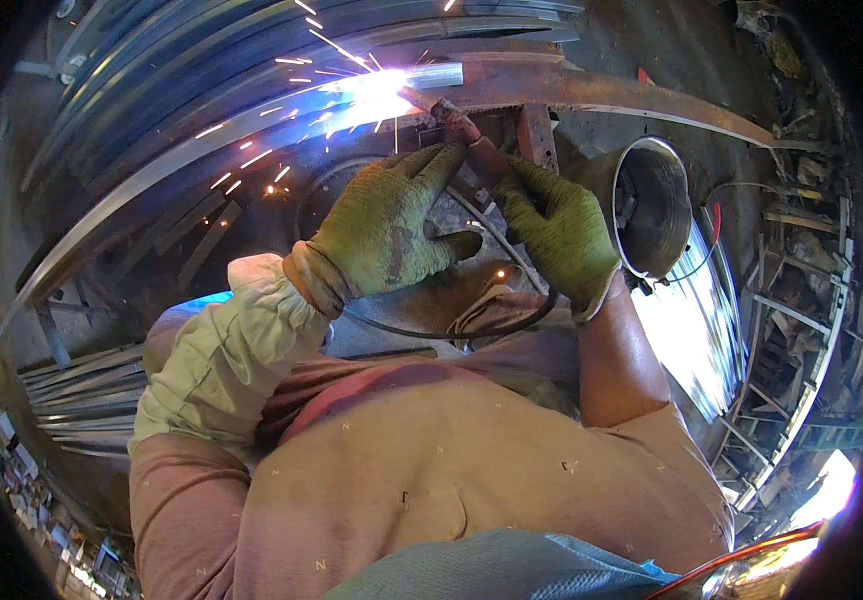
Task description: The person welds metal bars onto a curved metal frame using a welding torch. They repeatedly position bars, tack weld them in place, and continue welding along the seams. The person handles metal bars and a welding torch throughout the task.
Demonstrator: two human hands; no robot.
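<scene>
Seeming stiff and light, the welding holder [458, 123] is best held by its handle [488, 160], clasped by the right hand [558, 222], the left hand [389, 222] being unclenched.

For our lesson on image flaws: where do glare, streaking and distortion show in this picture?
Head view, top: the arc burns out to white, hiding detail around it; head view, upper left: sparks smear into streaks; head view, right: glare washes out the metal strips; head view, upper right: the brown beam seems bowed; head view, corners: black.
</scene>
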